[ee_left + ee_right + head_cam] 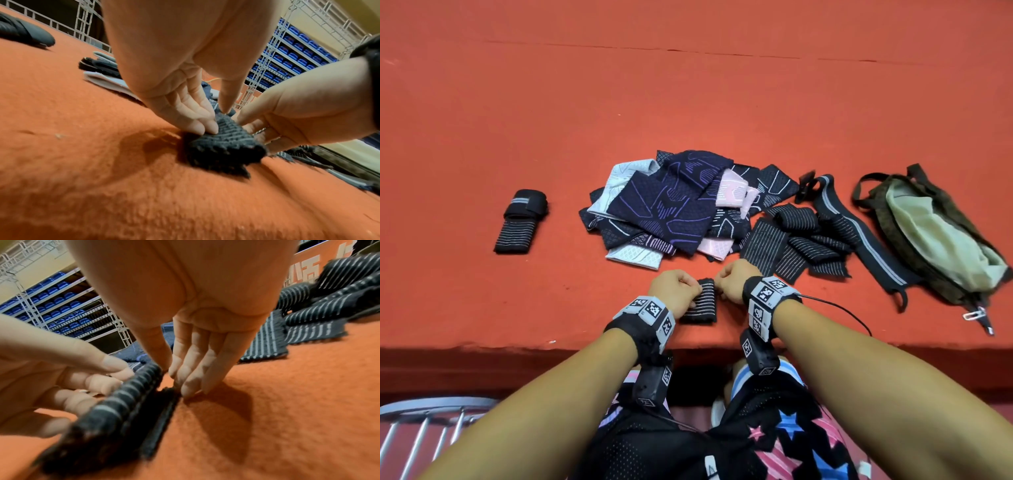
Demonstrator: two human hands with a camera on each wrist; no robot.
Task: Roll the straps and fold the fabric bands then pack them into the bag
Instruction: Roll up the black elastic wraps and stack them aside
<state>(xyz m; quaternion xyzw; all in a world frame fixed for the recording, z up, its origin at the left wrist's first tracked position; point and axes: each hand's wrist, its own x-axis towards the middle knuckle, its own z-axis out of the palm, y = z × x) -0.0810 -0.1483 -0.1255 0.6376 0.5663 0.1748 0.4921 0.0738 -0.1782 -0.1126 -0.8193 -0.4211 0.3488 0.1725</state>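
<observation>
Head view: on the orange felt surface (pixel 482 137), near edge, the left hand (pixel 675 287) and right hand (pixel 731 280) pinch a black striped strap (pixel 702 303); the bag (pixel 935 236) lies far right. Left wrist view: blue-binned shelves (pixel 296 53) behind. Right wrist view: loose striped straps (pixel 320 316) right.

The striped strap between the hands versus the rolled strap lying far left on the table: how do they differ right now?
The striped strap lies near the table edge with the left hand and right hand pinching its sides; the rolled strap lies untouched, apart from everything. The rolled strap has a plain dark band wrapped across its top; the striped strap shows no such band. Both are black with thin pale stripes and rest on the orange table.
</observation>
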